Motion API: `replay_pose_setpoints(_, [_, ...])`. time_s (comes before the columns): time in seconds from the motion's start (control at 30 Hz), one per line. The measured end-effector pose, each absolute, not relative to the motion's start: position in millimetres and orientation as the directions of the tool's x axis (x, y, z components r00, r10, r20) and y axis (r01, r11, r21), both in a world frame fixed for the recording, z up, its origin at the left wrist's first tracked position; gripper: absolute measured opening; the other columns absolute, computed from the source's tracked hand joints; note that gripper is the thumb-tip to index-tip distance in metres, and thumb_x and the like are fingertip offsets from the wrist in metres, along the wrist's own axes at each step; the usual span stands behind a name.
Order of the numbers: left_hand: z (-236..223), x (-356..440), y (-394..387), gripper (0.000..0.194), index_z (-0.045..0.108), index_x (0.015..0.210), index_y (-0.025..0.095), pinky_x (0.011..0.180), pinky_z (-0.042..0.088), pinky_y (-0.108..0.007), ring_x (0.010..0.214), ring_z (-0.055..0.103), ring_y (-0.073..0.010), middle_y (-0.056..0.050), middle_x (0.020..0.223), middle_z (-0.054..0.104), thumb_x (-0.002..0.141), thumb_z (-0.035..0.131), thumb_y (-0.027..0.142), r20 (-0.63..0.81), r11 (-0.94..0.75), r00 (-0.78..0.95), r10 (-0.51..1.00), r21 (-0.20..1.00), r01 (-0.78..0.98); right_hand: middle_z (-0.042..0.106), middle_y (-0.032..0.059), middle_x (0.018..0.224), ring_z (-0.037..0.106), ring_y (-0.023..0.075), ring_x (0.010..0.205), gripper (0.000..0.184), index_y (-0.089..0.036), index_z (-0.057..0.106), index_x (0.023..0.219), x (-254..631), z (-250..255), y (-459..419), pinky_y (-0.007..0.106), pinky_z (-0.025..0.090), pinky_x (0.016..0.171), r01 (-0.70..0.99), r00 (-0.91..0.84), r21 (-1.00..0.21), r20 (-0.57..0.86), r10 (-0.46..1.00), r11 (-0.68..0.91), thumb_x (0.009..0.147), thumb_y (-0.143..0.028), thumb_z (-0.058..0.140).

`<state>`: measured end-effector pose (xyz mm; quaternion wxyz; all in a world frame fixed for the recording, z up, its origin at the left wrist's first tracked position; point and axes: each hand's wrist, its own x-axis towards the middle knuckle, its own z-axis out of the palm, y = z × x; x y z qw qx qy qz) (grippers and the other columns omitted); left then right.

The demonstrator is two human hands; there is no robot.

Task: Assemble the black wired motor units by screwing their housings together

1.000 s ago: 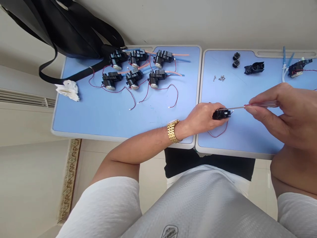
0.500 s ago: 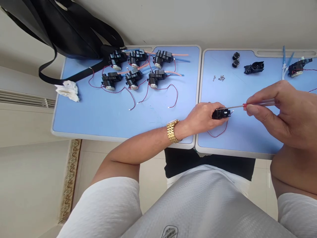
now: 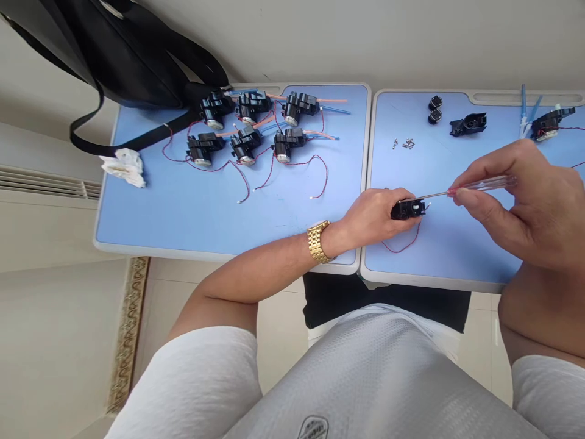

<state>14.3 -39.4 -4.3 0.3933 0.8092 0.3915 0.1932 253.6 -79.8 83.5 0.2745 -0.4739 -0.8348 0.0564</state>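
Observation:
My left hand (image 3: 377, 214) is closed around a small black motor-and-plastic assembly (image 3: 409, 209), just above the right-hand table. A thin red twisted wire (image 3: 408, 247) trails from that assembly onto the tabletop. Pinched between thumb and fingers of my right hand (image 3: 525, 207) is a screwdriver (image 3: 484, 184) with a clear handle and a red collar. Its slim shaft points left, and the tip meets the top of the black assembly near my left fingers; the exact contact spot is too small to make out.
Small screws (image 3: 408, 144), two black round parts (image 3: 435, 110), a black housing (image 3: 468, 124) and another wired assembly (image 3: 551, 124) lie farther back on the right table (image 3: 448, 262). Several similar assemblies (image 3: 247, 145), crumpled tissue (image 3: 124, 167) and a black bag (image 3: 132, 67) occupy the left table (image 3: 183, 213).
My right hand has tilted a little, and the screwdriver's handle end has risen, so its shaft slopes more steeply. My left hand and the black assembly have stayed almost still.

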Motion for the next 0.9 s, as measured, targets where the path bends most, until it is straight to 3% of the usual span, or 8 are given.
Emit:
replay_pose_setpoints(0.17, [-3.3,14.1,-39.0,0.029,0.081,0.117,0.021,0.077,0.052,-0.027,0.083,0.076,-0.0167,0.000,0.094,0.084,0.100,0.076,0.044,-0.001,-0.369,0.618,0.786,0.801,0.472,0.078,-0.0102,0.083,0.078,0.0096,0.076,0.024,-0.025,0.064,0.103,253.5,81.5,-78.7,0.023,0.050,0.062,0.783,-0.401,-0.233,0.519,0.755,0.576,0.114,-0.047,0.066])
replay_pose_setpoints(0.33, [-3.0,13.6,-38.6,0.030,0.081,0.118,0.021,0.078,0.052,-0.027,0.084,0.076,-0.0171,0.000,0.095,0.084,0.100,0.075,0.046,-0.004,-0.366,0.613,0.790,0.799,0.477,0.056,-0.0107,0.056,0.049,0.0091,0.049,0.042,-0.025,0.057,0.085,256.5,78.3,-72.3,0.028,0.029,0.046,0.804,-0.418,-0.113,0.591,0.690,0.584,0.110,-0.056,0.069])
replay_pose_setpoints(0.43, [-3.7,13.7,-39.0,0.031,0.081,0.118,0.021,0.075,0.051,-0.027,0.081,0.075,-0.0169,0.000,0.093,0.084,0.100,0.076,0.046,-0.002,-0.367,0.609,0.793,0.797,0.480,0.063,-0.0094,0.063,0.055,0.0105,0.053,0.038,-0.027,0.060,0.091,256.7,79.5,-73.5,0.030,0.033,0.048,0.804,-0.412,-0.157,0.547,0.729,0.573,0.113,-0.057,0.062])
replay_pose_setpoints(0.53, [-4.1,13.9,-39.4,0.030,0.081,0.118,0.021,0.073,0.050,-0.027,0.079,0.074,-0.0163,0.000,0.091,0.083,0.099,0.076,0.044,0.002,-0.370,0.613,0.790,0.799,0.474,0.081,-0.0056,0.093,0.076,0.0140,0.073,0.025,-0.028,0.065,0.109,254.7,82.7,-77.6,0.031,0.048,0.058,0.784,-0.415,-0.259,0.458,0.786,0.565,0.117,-0.050,0.054])
replay_pose_setpoints(0.6, [-4.2,14.0,-39.5,0.029,0.081,0.118,0.021,0.073,0.050,-0.027,0.080,0.074,-0.0162,0.000,0.092,0.083,0.100,0.076,0.043,0.005,-0.369,0.616,0.788,0.804,0.465,0.083,-0.0042,0.104,0.081,0.0161,0.083,0.020,-0.028,0.065,0.114,253.1,84.4,-79.4,0.031,0.054,0.064,0.770,-0.417,-0.293,0.441,0.795,0.567,0.117,-0.045,0.055])
replay_pose_setpoints(0.67, [-4.3,14.0,-39.3,0.029,0.081,0.118,0.021,0.075,0.051,-0.027,0.081,0.074,-0.0165,0.000,0.092,0.083,0.100,0.076,0.043,0.006,-0.370,0.617,0.787,0.805,0.464,0.082,-0.0053,0.099,0.081,0.0160,0.082,0.017,-0.028,0.065,0.109,252.3,84.5,-79.3,0.031,0.053,0.061,0.763,-0.422,-0.270,0.479,0.770,0.587,0.116,-0.041,0.058])
replay_pose_setpoints(0.77, [-4.5,13.9,-38.9,0.029,0.081,0.118,0.021,0.076,0.052,-0.028,0.082,0.075,-0.0172,-0.001,0.094,0.084,0.100,0.077,0.043,0.006,-0.374,0.616,0.788,0.798,0.472,0.078,-0.0071,0.084,0.076,0.0143,0.071,0.020,-0.027,0.063,0.100,253.2,81.4,-75.5,0.030,0.041,0.053,0.779,-0.423,-0.184,0.550,0.720,0.599,0.113,-0.042,0.066])
replay_pose_setpoints(0.9, [-4.7,13.5,-38.4,0.030,0.081,0.119,0.021,0.077,0.052,-0.029,0.083,0.076,-0.0179,-0.001,0.096,0.085,0.100,0.076,0.044,0.002,-0.380,0.619,0.785,0.792,0.479,0.057,-0.0092,0.057,0.053,0.0104,0.051,0.038,-0.025,0.057,0.084,256.3,75.5,-69.9,0.029,0.030,0.047,0.798,-0.425,-0.103,0.602,0.676,0.594,0.111,-0.050,0.068])
